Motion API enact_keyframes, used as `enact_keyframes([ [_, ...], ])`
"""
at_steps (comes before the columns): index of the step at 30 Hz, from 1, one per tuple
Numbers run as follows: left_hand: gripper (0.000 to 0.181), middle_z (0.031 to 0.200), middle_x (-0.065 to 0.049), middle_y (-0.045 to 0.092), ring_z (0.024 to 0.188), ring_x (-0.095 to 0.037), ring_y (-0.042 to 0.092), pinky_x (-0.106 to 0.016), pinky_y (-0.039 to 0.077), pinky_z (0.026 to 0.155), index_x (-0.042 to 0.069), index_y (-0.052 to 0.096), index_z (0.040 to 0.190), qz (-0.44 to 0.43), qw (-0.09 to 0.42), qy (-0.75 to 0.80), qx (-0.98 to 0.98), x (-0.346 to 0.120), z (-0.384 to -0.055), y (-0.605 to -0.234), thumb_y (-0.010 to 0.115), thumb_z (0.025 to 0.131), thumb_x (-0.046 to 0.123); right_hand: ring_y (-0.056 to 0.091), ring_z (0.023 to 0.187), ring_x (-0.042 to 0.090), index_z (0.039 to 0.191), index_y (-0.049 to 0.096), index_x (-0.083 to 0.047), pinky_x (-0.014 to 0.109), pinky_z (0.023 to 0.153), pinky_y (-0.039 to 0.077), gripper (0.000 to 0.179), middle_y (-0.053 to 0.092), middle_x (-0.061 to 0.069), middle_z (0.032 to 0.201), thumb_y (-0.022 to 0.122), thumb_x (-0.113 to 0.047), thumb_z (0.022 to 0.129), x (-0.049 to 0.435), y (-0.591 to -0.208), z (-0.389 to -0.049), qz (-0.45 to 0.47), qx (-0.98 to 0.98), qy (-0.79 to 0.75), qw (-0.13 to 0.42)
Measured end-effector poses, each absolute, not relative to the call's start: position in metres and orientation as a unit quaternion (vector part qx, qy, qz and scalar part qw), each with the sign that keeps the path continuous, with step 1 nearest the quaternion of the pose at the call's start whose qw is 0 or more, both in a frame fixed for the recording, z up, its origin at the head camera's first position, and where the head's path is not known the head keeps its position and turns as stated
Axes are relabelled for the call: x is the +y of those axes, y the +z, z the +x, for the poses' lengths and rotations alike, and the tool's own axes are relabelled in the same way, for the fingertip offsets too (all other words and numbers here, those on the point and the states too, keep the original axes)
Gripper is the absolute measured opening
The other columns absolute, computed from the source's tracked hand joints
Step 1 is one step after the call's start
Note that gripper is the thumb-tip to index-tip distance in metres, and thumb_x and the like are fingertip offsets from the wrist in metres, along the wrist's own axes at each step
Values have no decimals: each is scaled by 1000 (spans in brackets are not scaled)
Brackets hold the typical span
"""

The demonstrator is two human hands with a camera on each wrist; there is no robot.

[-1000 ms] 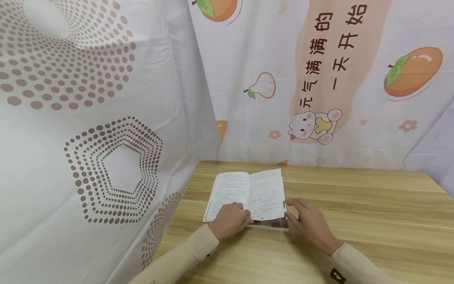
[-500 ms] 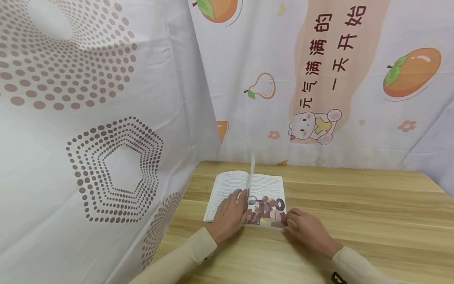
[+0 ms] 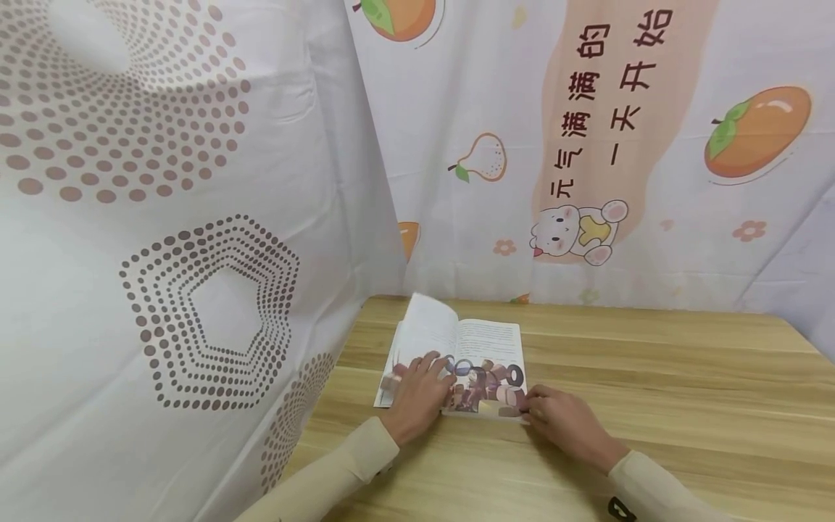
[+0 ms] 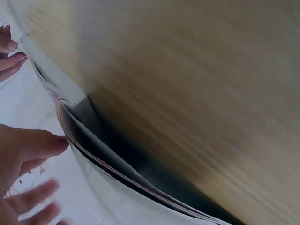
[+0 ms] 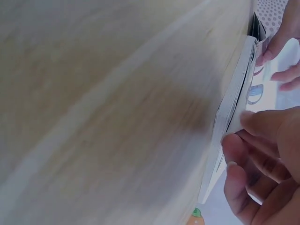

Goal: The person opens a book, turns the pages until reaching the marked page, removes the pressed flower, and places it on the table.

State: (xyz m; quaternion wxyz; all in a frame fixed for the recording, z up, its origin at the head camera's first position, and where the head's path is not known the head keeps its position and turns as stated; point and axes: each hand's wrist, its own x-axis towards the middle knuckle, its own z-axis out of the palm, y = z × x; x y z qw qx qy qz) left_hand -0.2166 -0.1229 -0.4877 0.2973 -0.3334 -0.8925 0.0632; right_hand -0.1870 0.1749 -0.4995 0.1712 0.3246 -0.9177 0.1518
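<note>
An open book (image 3: 489, 335) lies on the wooden table, its right page carrying print above a coloured picture. At its left half a page (image 3: 429, 320) stands lifted and curved, its far corner up. My left hand (image 3: 417, 397) rests over the lower left pages beside the spine, fingers extended. In the left wrist view its thumb (image 4: 44, 144) presses the curved pages near the fold. My right hand (image 3: 566, 423) is at the lower right corner of the book. The right wrist view shows its thumb (image 5: 262, 123) and curled forefinger pinching the page edge.
The wooden table (image 3: 652, 377) stretches away to the right of the book. A white cloth with dot patterns (image 3: 215, 312) hangs close on the left. Behind the table hangs a cloth printed with fruit and lettering (image 3: 470, 246).
A page has turned from the right side over to the left, uncovering the coloured picture. My left hand's fingers have spread out onto the left pages; my right hand has slid down to the lower corner.
</note>
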Motion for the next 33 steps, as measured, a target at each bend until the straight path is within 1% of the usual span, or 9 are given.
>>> enact_keyframes([
  [2,13,112,0,70,108,-21,61,-35,52,85,21,79,95,-343,275,57,-896,-123,-216,-489,79,85,13,69,76,11,91,80,-13,31,63,57,10,71,-2,94,85,-11,83,175,-500,-187,334,-913,141,188],
  [5,9,101,3,71,92,-16,61,-29,51,72,21,79,93,-353,239,47,-903,-123,-215,-491,75,89,14,67,71,12,91,78,-12,31,58,55,11,70,-3,92,85,-10,82,174,-502,-188,344,-904,129,218],
  [7,7,94,3,70,82,-14,59,-25,48,65,20,79,94,-356,218,39,-908,-123,-214,-491,74,92,17,66,67,12,91,77,-12,31,55,53,12,69,-3,91,85,-9,82,174,-503,-188,351,-897,124,239],
  [9,8,92,3,68,78,-13,57,-23,47,62,20,79,98,-357,202,34,-911,-123,-214,-491,74,93,21,63,62,10,92,77,-12,30,52,50,15,68,-4,91,85,-7,80,173,-504,-189,356,-890,125,257],
  [12,14,90,4,66,76,-12,54,-22,45,61,21,79,103,-358,185,32,-915,-122,-213,-491,73,96,31,60,58,8,94,78,-12,27,48,47,19,68,-5,91,87,-6,78,172,-504,-190,361,-882,129,273],
  [15,24,91,4,65,76,-13,52,-23,43,61,22,77,107,-355,168,34,-919,-120,-212,-490,69,98,43,61,58,8,95,78,-12,27,48,47,21,69,-3,92,87,-4,77,171,-504,-190,362,-879,135,281],
  [21,47,91,3,63,77,-14,51,-26,42,61,24,76,116,-342,138,37,-929,-118,-211,-489,65,92,63,65,62,11,92,77,-10,28,50,50,19,70,-2,92,87,-5,77,169,-502,-189,358,-878,135,288],
  [27,51,94,2,63,79,-15,50,-27,43,62,26,76,116,-331,123,43,-934,-115,-212,-489,65,88,67,69,70,12,87,78,-14,30,55,53,18,72,-4,90,89,-6,75,168,-498,-188,335,-889,149,275],
  [33,47,89,4,62,76,-14,49,-26,41,59,28,77,111,-328,125,53,-935,-114,-213,-487,67,87,67,62,69,1,87,80,-18,27,58,51,16,72,-9,88,89,-9,77,170,-493,-188,304,-903,196,232],
])
